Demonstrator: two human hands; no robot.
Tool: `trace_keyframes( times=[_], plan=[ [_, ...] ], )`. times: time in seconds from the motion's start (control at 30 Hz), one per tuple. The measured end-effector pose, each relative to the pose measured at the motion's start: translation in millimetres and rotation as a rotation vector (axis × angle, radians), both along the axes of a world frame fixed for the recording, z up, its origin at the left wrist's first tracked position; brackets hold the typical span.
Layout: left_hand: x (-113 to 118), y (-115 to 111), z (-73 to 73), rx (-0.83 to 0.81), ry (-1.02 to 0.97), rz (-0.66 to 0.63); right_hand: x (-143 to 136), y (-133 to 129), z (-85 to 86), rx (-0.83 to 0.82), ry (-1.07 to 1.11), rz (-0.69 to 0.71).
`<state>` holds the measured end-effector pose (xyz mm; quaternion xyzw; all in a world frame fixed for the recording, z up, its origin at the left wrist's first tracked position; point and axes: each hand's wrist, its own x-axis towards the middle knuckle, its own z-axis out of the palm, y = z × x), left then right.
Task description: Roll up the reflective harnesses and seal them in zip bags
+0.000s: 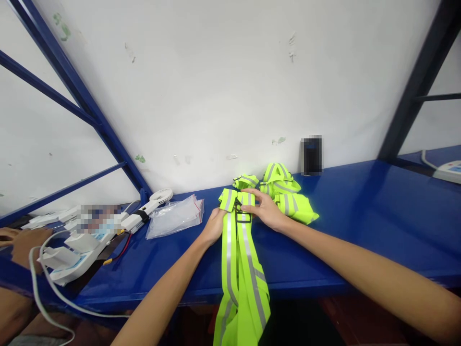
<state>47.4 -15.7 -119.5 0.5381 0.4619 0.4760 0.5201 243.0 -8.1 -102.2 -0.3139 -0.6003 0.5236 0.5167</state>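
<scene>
My left hand [213, 227] (fingers mostly hidden) holds the yellow straps [245, 274]; my right hand [268, 211], nearly closed, pinches them by the buckle [243, 221], best kept flat.

The left forearm [163, 290] and right forearm [342, 257] are bare and slim, tapering toward the wrists [284, 224]; the left hand [213, 227] and right hand [268, 211] are bare too, with slender fingers [249, 208].

Wearer's two bare hands [268, 210]; one fluorescent-yellow silver-striped strap set [229, 245]; three fluorescent-yellow silver-striped fabric bundles [296, 207]; at least two clear red-edged plastic bags [176, 217]; one white round-headed fan [161, 196]; one black rectangular object [312, 156].
</scene>
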Motion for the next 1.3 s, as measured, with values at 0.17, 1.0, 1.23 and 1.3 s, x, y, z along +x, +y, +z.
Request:
trace_keyframes(
  times=[0.17, 1.0, 1.23, 1.3],
  plan=[
    [0, -1, 3.8, 0.071, 0.05, -0.091, 1, -1, 0.4, 0.074, -0.055, -0.021],
    [2, -5, 3.8, 0.333, 0.231, -0.011, 0, -2, -1.2, -0.252, 0.143, 0.187],
    [7, -6, 1.8, 0.207, 0.127, -0.02, -10, -2, -10.5, -0.145, 0.235, 0.144],
    [10, -6, 2.4, 0.144, 0.05, -0.023, -12, -3, -10.9, -0.124, 0.26, 0.138]
  ],
)
